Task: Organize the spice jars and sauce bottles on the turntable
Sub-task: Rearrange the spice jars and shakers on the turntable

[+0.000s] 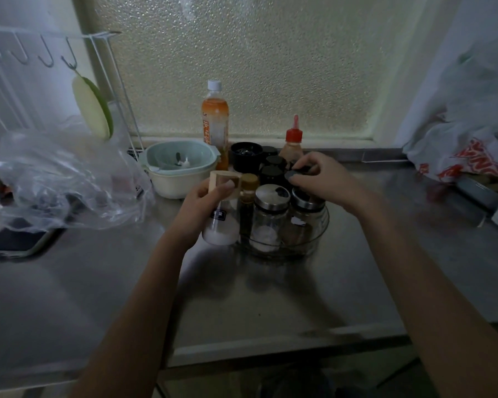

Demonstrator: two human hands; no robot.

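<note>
A clear turntable stands on the steel counter, crowded with jars. At its front are two glass jars with steel lids, behind them several black-capped jars and a small gold-capped bottle. My left hand grips a wooden-lidded jar of white powder at the turntable's left edge. My right hand closes its fingers on the cap of a dark-lidded jar at the right rear. A red-nozzle sauce bottle and an orange bottle stand behind.
A pale green bowl stacked in a white one sits left of the turntable. A crumpled clear plastic bag and a phone lie at the left. A white wire rack hangs above; a red-printed bag is at the right.
</note>
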